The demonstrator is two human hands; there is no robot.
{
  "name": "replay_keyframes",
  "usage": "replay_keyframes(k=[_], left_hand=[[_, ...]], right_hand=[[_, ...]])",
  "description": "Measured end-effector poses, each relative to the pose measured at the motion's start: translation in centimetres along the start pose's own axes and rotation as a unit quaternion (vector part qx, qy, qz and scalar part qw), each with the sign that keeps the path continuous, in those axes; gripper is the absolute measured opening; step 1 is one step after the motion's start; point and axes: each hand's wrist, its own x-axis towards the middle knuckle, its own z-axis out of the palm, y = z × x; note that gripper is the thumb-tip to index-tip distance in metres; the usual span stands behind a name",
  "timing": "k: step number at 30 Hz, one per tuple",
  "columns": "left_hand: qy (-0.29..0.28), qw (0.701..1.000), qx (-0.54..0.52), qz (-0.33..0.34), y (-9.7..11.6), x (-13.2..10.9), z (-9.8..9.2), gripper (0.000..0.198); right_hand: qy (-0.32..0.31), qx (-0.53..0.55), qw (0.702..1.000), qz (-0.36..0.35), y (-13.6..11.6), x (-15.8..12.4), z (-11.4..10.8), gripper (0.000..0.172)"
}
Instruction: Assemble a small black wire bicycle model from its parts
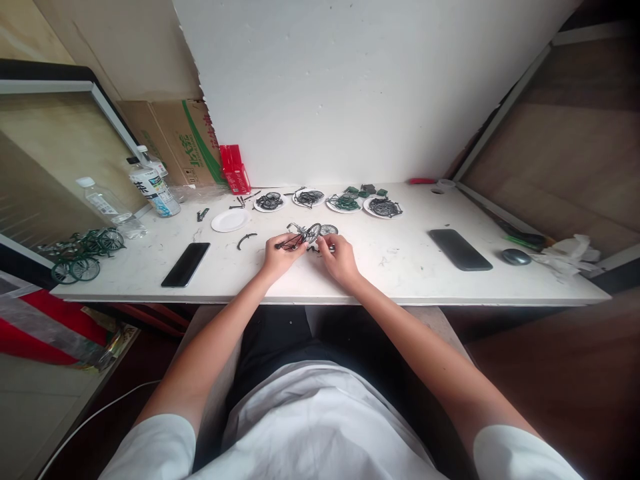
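Note:
Near the middle of the white table, my left hand is closed around a small dark model bicycle part with a spoked wheel. Close on its right, my right hand has thumb and fingers pinched together; what lies between them is too small to make out. Another spoked wheel shows just beyond the right fingertips. Behind the left hand is a thin grey-green bicycle piece, partly hidden. A curved black strip lies left of my hands.
Plates of dark wheels, black parts, green frames and more black parts line the back, beside a bare plate. Phone, assembled green bicycles and bottles stand left; a black slab and mouse lie right.

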Motion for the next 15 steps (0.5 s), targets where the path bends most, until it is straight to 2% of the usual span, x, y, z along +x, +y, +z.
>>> replay_keyframes(k=[5, 15], left_hand=[[0.007, 1.0, -0.015, -0.011, -0.33, -0.03, 0.08, 0.03], [0.012, 1.0, -0.001, -0.007, -0.67, 0.0, 0.02, 0.029]], right_hand=[[0.012, 0.017, 1.0, -0.007, -0.24, -0.1, -0.03, 0.017], [0.003, 0.004, 1.0, -0.012, -0.35, -0.12, -0.11, 0.02]])
